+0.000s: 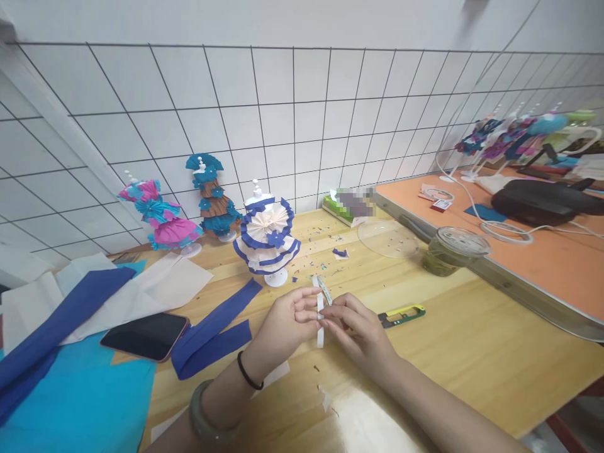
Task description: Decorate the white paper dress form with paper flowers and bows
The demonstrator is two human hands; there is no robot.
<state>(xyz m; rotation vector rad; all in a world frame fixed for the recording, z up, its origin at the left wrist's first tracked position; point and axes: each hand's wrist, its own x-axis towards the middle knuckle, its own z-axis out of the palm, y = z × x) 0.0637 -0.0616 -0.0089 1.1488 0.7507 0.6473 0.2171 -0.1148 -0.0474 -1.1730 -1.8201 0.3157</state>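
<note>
White and flat, the narrow strip was located above the wooden table, between the two hands. The left hand, fingers curled, gripped the strip from its left side; the right hand pinched it near mid-length between thumb and fingertips. The long axis ran away from the wearer, near upright in the view, with the far end leaning slightly left and the near end projecting below the fingers toward the wearer. A printed strip lay obliquely just beside the far end. Right of the right hand were yellow-and-green snips with dark blades. Left of the left hand, dark blue crepe-like bands lay folded near a smooth black phone. Beyond the hands, a miniature dress form stood upright on a round white base, clad in pale pleated material with dark blue edging. A transparent round container stood farther right, near the orange surface.
</note>
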